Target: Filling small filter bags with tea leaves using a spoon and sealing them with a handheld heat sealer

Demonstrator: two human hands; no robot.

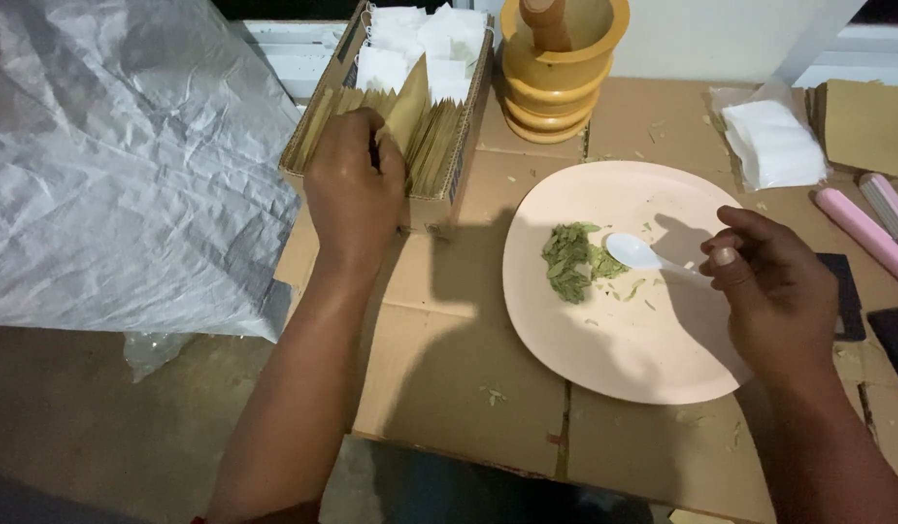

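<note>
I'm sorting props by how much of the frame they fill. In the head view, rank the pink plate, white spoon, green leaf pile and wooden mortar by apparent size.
1. Pink plate
2. Wooden mortar, farther from the camera, so its true size is unsure
3. Green leaf pile and white spoon look alike

Dim, warm light from above throws soft shadows toward the viewer; edges look perhaps slightly blurred.

We have one view only, head-worn: it looks steeply down and forward, close over the cardboard-covered table, plate centre-right, window ledge at top.
</note>
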